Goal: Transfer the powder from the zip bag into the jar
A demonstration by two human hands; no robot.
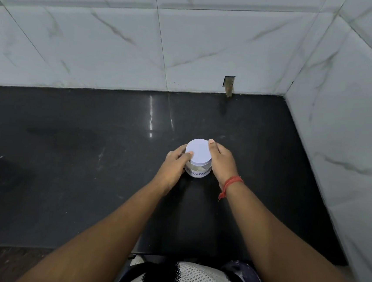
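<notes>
Dark surface (63,174) under tiled wall | both hands' fingers clamped round jar (197,171), lid (198,151) between | left hand (174,166) steadied, right hand (220,161) should twist squarely.

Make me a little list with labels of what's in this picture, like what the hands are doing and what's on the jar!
jar: small clear jar standing upright on the black counter
lid: white lid on top of the jar
label: white, with handwritten letters, partly hidden
inside: pale powder showing just under the lid
left hand: left hand holds the jar's side, thumb at the lid's edge
right hand: right hand curls round the lid and jar
wrist: red thread on the right wrist
zip bag: not in view
</notes>
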